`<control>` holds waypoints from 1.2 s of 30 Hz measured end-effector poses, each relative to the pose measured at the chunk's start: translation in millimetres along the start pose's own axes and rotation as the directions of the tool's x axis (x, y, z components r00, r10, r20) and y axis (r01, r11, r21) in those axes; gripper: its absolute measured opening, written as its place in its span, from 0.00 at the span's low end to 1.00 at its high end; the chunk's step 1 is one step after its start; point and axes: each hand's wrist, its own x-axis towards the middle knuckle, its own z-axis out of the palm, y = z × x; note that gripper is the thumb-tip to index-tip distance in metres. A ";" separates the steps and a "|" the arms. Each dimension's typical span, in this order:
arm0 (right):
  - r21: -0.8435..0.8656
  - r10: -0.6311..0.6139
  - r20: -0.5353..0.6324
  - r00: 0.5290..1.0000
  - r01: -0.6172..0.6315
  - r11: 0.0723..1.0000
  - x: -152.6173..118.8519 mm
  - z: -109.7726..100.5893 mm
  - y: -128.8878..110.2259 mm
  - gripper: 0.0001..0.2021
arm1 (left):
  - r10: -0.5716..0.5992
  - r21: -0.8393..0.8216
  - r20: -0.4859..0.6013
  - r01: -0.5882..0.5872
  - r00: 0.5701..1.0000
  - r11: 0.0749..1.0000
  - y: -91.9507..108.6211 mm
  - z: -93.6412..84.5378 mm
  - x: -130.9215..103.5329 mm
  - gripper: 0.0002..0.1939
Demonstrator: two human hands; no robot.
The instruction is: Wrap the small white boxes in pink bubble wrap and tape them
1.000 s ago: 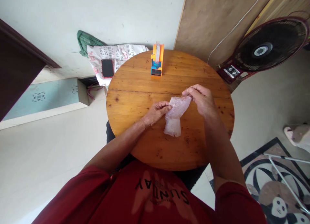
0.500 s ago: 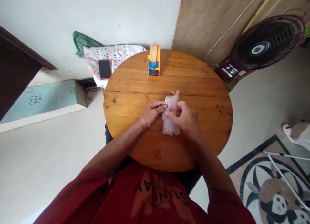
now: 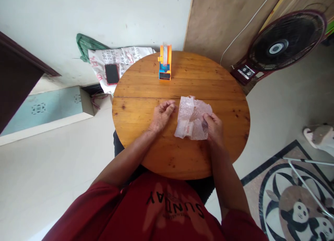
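A sheet of clear bubble wrap (image 3: 185,110) lies partly unfolded over the round wooden table (image 3: 141,112). Its right edge is pinched by my right hand (image 3: 214,126). A small pale item with red marks (image 3: 188,129) shows through the wrap near its lower edge. My left hand (image 3: 163,114) is just left of the wrap, apart from it, with thumb and fingers pressed together; whether anything tiny is between them cannot be made out.
An orange and blue tape dispenser (image 3: 165,65) stands at the table's far edge. Beyond the left rim, a phone (image 3: 112,74) lies on a printed white sack (image 3: 97,63). A fan (image 3: 276,48) stands at the right.
The bubble wrap has opened out to the right, and my right hand has moved right with its edge. My left hand has let go of the wrap and shifted slightly left.
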 end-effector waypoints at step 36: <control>-0.500 -0.330 -0.117 0.937 0.232 0.835 28.1 -27.4 16.5 0.16 | 0.031 0.497 -0.052 -0.001 0.998 0.868 -4.2 -17.7 3.0 0.15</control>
